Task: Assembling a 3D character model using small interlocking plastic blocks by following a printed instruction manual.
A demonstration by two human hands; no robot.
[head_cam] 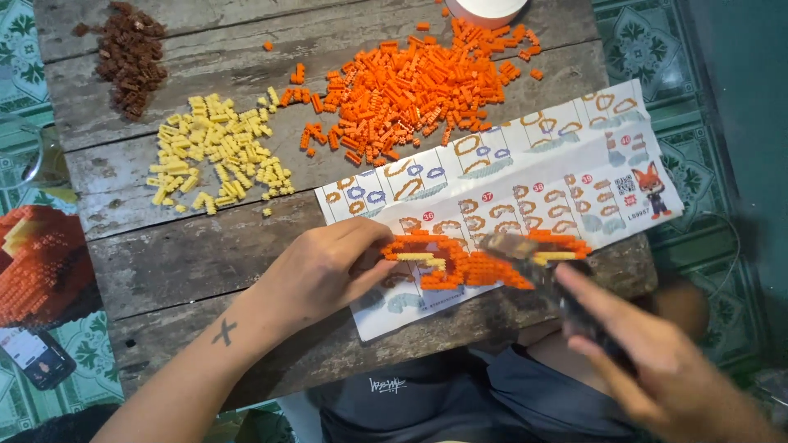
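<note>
A flat orange and yellow brick assembly (460, 261) lies on a folded paper instruction sheet (525, 176) at the near edge of a worn wooden table (189, 254). My left hand (324, 271) holds the assembly's left end, fingers pinched on it. My right hand (648, 361), blurred by motion, grips a dark tool (533, 262) whose tip is over the right part of the assembly.
Loose piles of small bricks lie on the table: orange (410, 82) at the back middle, pale yellow (213, 152) to the left, brown (127, 53) at the far left corner. A white round container (484, 10) sits at the back edge. An orange brick model (41, 267) and a phone (37, 357) are left of the table.
</note>
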